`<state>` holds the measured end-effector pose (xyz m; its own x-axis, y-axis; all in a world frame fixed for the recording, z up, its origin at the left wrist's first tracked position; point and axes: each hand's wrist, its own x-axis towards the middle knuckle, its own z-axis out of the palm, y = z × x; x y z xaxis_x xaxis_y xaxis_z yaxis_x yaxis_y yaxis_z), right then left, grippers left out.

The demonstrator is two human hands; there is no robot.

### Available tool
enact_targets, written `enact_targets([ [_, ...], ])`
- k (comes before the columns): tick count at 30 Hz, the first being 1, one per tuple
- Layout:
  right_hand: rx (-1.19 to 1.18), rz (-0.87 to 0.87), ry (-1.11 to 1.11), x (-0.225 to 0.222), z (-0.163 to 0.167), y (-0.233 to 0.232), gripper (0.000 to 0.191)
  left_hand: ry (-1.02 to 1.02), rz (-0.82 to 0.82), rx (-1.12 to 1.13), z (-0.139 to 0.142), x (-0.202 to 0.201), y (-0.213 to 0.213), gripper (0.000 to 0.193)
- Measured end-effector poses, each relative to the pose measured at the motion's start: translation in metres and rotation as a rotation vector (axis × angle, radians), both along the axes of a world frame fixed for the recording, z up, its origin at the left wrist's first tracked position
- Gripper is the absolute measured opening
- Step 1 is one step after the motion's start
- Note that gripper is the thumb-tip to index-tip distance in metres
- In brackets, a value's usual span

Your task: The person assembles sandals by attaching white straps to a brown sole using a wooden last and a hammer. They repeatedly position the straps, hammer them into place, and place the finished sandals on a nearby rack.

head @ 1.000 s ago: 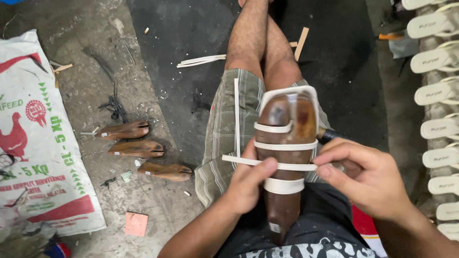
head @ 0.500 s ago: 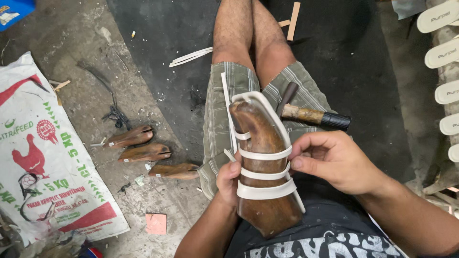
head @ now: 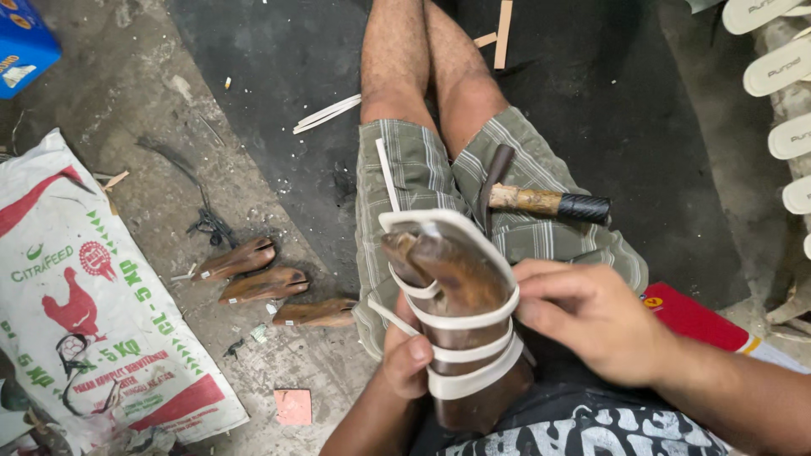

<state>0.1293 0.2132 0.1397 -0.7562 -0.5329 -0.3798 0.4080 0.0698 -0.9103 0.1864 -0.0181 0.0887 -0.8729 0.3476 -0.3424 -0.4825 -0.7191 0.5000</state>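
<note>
On my lap stands a brown wooden shoe last (head: 456, 287) with a white sole and several white straps (head: 469, 355) stretched across it. My left hand (head: 405, 359) grips the last from the left side, thumb over a strap. Against its right edge rests my right hand (head: 591, 317), fingers curled on the strap ends. A hammer (head: 541, 201) with a wooden handle and black grip lies across my right thigh, apart from both hands.
Three more wooden lasts (head: 266, 285) lie on the concrete floor to the left, beside a printed white feed sack (head: 84, 304). White soles (head: 781, 84) are lined up at the right edge. Loose white strips (head: 328, 112) and a red book (head: 693, 319) lie nearby.
The last has tilted left and moved lower on my lap. The hammer now lies uncovered on my thigh. My right hand has shifted to the last's right edge.
</note>
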Motion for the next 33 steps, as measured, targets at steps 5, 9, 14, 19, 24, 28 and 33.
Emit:
enact_targets([
  [5, -0.024, 0.052, 0.214, -0.01, 0.015, 0.003, 0.055, 0.067, 0.041, -0.194, 0.024, -0.005, 0.017, 0.096],
  [9, -0.136, -0.167, 0.184, -0.053, -0.007, 0.018, 0.079, 0.102, -0.024, -0.279, 0.037, -0.018, 0.036, 0.069],
  [14, -0.055, -0.294, 0.153, -0.087, -0.03, 0.016, 0.057, 0.197, -0.169, -0.555, 0.039, -0.027, 0.039, 0.048],
  [19, 0.038, -0.397, 0.188, -0.089, -0.04, 0.022, 0.048, 0.151, -0.05, -0.473, 0.019, -0.031, 0.028, 0.026],
  [24, -0.065, -0.428, 0.182, -0.086, -0.051, 0.037, 0.048, 0.032, -0.187, -0.217, -0.005, -0.04, 0.017, 0.024],
  [28, -0.164, -0.388, 0.19, -0.087, -0.051, 0.038, 0.052, 0.001, -0.249, -0.125, -0.019, -0.047, 0.013, 0.026],
  [33, -0.741, -0.17, 0.009, -0.087, -0.048, 0.041, 0.049, 0.197, -0.494, 0.017, -0.032, -0.058, 0.032, 0.062],
])
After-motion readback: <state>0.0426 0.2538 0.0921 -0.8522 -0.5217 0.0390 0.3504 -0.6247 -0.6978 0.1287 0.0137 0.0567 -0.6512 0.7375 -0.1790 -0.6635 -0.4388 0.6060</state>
